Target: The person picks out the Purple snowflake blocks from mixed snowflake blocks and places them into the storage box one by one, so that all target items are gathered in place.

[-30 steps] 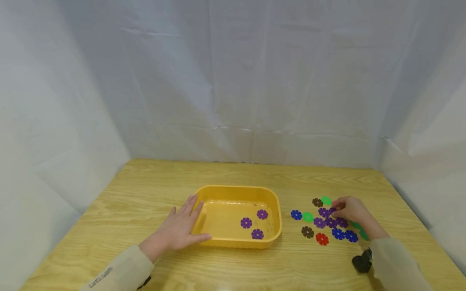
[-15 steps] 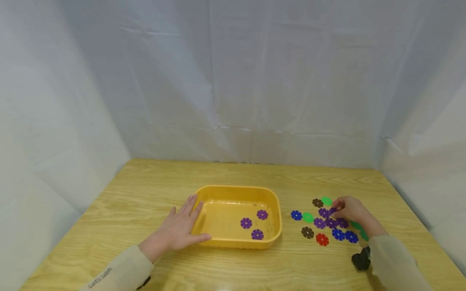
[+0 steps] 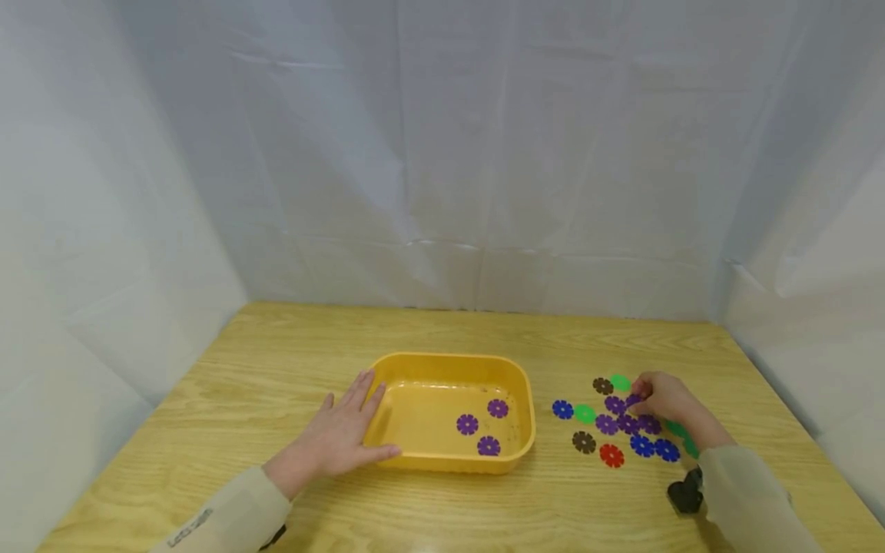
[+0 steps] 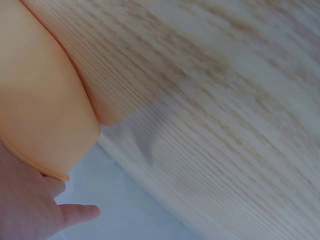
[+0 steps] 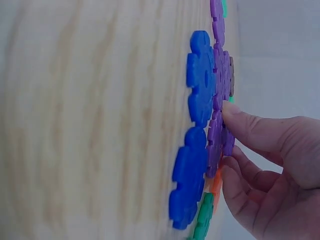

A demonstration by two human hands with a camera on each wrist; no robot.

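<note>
A yellow plastic tub [image 3: 452, 358] stands mid-table with three purple notched discs [image 3: 467, 424] inside. My left hand [image 3: 342, 438] lies flat, its straight fingers against the tub's left wall [image 4: 40, 100] and the thumb along the near rim. Right of the tub, several coloured discs lie scattered: blue [image 3: 563, 409], green [image 3: 585, 413], brown [image 3: 584, 442], red [image 3: 611, 455] and purple [image 3: 607, 423]. My right hand [image 3: 638, 397] sits at the cluster's far side. Its thumb and fingers [image 5: 235, 117] pinch the edge of a purple disc [image 5: 216, 145] that lies beside blue discs [image 5: 200, 75].
The wooden table [image 3: 442, 330] is walled by white sheeting at the back and both sides. A black wrist-camera mount [image 3: 686, 495] shows at my right sleeve. Bare wood lies beyond the tub and along the near edge.
</note>
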